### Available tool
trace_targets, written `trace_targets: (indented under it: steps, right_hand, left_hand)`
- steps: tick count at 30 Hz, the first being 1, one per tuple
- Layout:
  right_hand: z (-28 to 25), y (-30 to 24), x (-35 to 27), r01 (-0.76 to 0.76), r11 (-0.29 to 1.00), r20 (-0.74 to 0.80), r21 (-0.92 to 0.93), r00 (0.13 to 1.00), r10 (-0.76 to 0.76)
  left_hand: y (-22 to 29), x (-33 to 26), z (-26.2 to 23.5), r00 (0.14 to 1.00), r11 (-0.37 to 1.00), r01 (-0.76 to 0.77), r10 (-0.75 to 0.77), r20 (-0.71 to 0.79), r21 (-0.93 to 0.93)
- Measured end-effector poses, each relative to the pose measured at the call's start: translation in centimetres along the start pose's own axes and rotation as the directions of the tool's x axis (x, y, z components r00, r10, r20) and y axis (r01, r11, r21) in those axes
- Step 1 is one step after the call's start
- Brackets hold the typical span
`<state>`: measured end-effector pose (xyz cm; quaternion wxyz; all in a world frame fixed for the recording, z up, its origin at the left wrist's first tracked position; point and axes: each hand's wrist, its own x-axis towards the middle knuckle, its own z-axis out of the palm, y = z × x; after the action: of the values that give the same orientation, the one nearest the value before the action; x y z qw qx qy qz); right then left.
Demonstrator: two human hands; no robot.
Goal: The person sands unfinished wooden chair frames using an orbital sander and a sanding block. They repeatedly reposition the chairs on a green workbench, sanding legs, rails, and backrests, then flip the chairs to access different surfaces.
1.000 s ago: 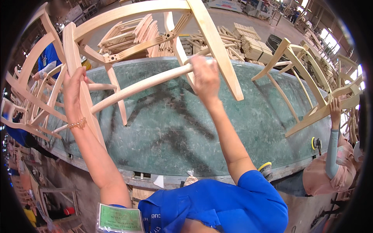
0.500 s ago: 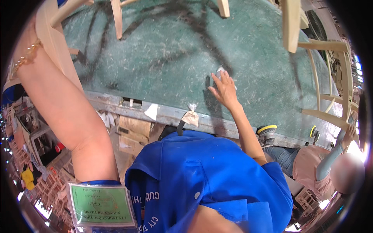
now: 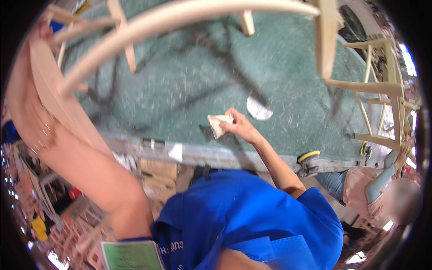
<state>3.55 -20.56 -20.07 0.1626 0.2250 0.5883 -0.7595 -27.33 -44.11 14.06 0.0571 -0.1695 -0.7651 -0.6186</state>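
Observation:
My right hand is closed, pinching a folded cream piece between thumb and fingers, just above the green worktable. Whether that piece is cloth or abrasive paper I cannot tell. Beside this hand a white disc, like a sanding disc, lies on the table. At the upper left my left hand grips the frame of a pale wooden chair; its fingers are partly hidden and blurred. The chair's curved rail arches across the top of the view, and its legs reach down over the table.
Another pale wooden chair frame stands at the right. Sanders with yellow pads, one nearer and one farther, sit along the table's near edge. A co-worker in a pink top is at the right. Stacked wooden frames fill the lower left.
The chair in my left hand has tilted, bringing its curved rail into view. My right hand has left the white disc and now holds a cream piece; the one at the table edge no longer shows.

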Motion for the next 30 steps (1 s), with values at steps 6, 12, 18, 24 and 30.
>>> trace_targets:
  steps: [6, 12, 18, 24, 30]
  right_hand:
    - [-5.2, -15.5, 8.7, 0.477, 0.582, -0.182, 0.659, 0.852, -0.492]
    - [-4.8, -28.2, 12.9, 0.553, 0.496, -0.152, 0.669, 0.755, -0.638]
    - [-7.4, -37.4, 13.2, 0.574, 0.045, -0.33, 0.817, 0.53, -0.781]
    - [-7.2, -40.0, 11.3, 0.477, -0.108, -0.339, 0.872, 0.431, -0.836]
    - [-8.2, -42.2, 11.4, 0.346, -0.188, -0.324, 0.919, 0.395, -0.86]
  left_hand:
    - [0.7, -2.1, 3.2, 0.99, 0.978, -0.001, -0.028, -0.139, -0.208]
    - [2.7, -3.3, 3.7, 0.991, 0.975, -0.02, -0.011, -0.136, -0.223]
    - [3.3, -3.7, 5.1, 0.986, 0.959, 0.046, -0.089, -0.142, -0.28]
    - [2.9, -4.1, 4.6, 0.984, 0.97, 0.032, -0.073, -0.161, -0.242]
    - [2.9, -3.9, 4.6, 0.986, 0.972, 0.03, -0.067, -0.151, -0.233]
